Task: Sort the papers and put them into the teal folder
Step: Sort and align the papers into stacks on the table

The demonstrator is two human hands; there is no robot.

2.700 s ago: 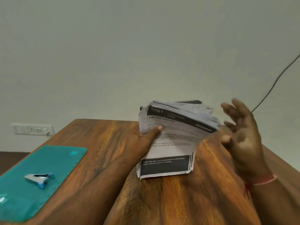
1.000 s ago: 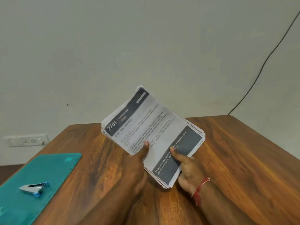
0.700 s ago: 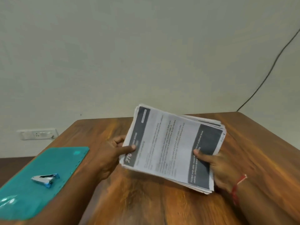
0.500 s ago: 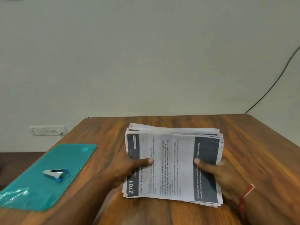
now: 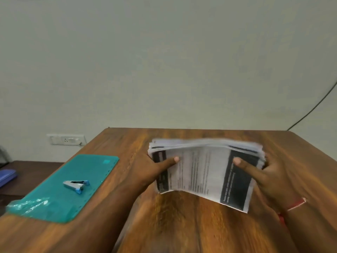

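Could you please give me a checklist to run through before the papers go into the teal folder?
1. Left hand grips the paper stack at its left end, thumb on top: ok.
2. Right hand grips its right end: ok.
3. Stack edges squared: cannot tell, the far edge is blurred.
4. Teal folder cover free to open: not ok, a small metal tool lies on it.
5. Pages sorted: cannot tell, only the top sheet shows.

The stack of papers (image 5: pixel 204 172), white printed sheets with a dark band at each short end, was held sideways over the table (image 5: pixel 182 225) between the left hand (image 5: pixel 145 168) and the right hand (image 5: pixel 273 176), its edges uneven. The teal folder (image 5: pixel 94 170) lay flat near the table's left edge, well apart.
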